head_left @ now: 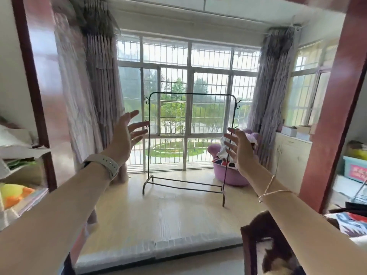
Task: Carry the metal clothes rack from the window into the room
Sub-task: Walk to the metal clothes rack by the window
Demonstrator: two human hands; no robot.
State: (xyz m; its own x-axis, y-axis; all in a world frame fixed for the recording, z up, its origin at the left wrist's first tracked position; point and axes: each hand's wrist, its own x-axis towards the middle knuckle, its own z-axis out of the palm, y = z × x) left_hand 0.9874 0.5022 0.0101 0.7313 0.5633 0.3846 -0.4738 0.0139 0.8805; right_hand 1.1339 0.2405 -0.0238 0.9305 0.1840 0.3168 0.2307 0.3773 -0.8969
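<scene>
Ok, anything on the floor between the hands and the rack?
Nothing: the head view shows only bare floor between both open hands, left and right, and the rack by the window.

Beyond the spread fingers (137, 127), the thin black metal clothes rack (186, 143) looks matt and slightly rough. Under it the pale wood-grain floor (168, 215) shines glossy. Just past the right fingers sits a smooth purple plastic basin (230, 175); pleated mauve cloth curtains (103, 86) hang matt.
</scene>
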